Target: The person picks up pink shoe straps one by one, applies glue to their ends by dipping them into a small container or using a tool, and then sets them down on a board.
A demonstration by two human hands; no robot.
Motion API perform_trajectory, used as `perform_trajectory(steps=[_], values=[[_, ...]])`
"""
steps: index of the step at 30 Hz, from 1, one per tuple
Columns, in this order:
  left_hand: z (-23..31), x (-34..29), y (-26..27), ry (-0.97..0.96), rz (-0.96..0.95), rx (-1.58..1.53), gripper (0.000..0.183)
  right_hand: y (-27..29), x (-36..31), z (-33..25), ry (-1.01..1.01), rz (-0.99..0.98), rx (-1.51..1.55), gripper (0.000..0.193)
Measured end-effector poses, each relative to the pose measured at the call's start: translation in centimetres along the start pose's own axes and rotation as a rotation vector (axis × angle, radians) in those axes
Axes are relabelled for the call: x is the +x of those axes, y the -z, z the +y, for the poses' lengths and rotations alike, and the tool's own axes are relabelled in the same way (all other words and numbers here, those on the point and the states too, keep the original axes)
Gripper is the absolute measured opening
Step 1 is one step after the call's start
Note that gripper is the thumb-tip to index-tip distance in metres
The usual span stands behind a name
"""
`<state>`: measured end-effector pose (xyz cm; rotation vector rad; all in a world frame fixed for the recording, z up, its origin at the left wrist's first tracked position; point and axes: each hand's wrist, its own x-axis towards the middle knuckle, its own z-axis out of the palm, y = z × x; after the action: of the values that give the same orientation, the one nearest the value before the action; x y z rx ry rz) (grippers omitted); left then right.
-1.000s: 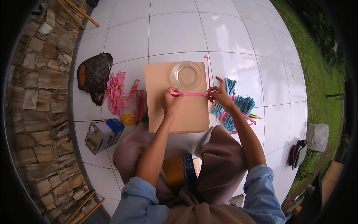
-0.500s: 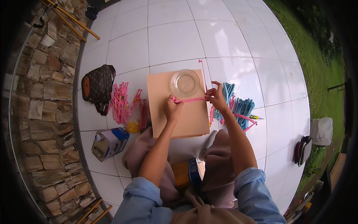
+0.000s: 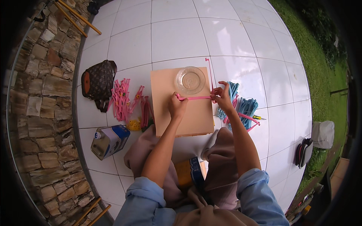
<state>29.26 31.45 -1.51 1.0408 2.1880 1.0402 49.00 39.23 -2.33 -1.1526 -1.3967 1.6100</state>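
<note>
A flat pink strip (image 3: 199,98) is stretched level between my two hands, over a tan cardboard sheet (image 3: 181,122). My left hand (image 3: 177,107) is closed round its left end, with a bit of pink showing above the fingers. At the sheet's right edge, my right hand (image 3: 222,98) pinches the strip between thumb and fingertips, one finger raised. From that pinch a thin pink length runs away up the tiles to a small knob-like end. Just beyond the strip, a clear glass dish (image 3: 190,80) rests on the cardboard.
Pink strips (image 3: 120,98) lie left of the cardboard, near a brown bag (image 3: 98,81), small yellow pieces (image 3: 134,124) and a metal can (image 3: 109,141). Blue-green bundles (image 3: 247,109) and a yellow-handled screwdriver (image 3: 258,117) lie right. A blue-and-yellow container (image 3: 188,172) stands between my legs.
Both hands keep their grip on the pink strip, nearly in place. The whole view has shifted slightly. A pink piece below my right hand no longer shows there.
</note>
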Motion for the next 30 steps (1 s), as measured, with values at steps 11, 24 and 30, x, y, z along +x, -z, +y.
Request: perform_trajectory(steps=[11,24,30], values=[[2.4,-1.4,0.0,0.001,0.077,0.045,0.046,-1.0,-0.7,0.2,-0.04,0.102,-0.088,0.066],[3.2,-2.8,0.6,-0.565,0.012,0.417,0.014,-1.0,-0.4,1.1,0.102,0.134,-0.158,0.069],[1.0,-2.9,-0.2,-0.678,-0.144,0.345,0.032,-1.7,-0.7,0.0,0.022,0.128,-0.091,0.068]])
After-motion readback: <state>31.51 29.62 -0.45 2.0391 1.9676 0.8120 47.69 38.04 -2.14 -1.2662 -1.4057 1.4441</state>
